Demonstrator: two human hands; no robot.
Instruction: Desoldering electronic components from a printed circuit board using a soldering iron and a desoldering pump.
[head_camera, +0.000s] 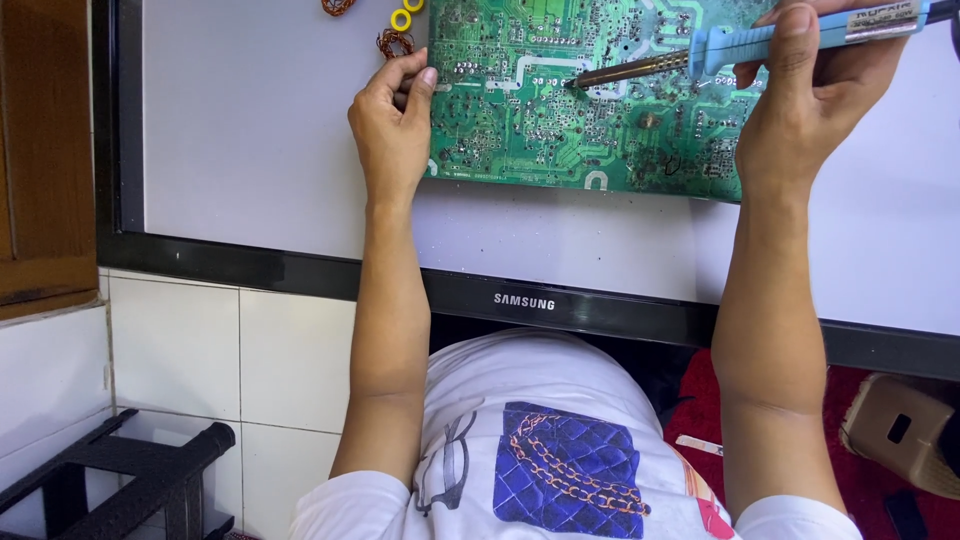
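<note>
Your left hand (392, 125) pinches the green circuit board (590, 100) by its edge, your right hand (815, 90) is closed on the blue-handled soldering iron (740, 45), tip on a joint between your fingers, so soldering looks underway, copper coils (393, 42) loose beside your left fingers.

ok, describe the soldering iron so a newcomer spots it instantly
Start at the white flat screen lying face up, then the green circuit board on it. The blue-handled soldering iron is in the right hand, its metal tip on the board; it is the only tool there.
</note>
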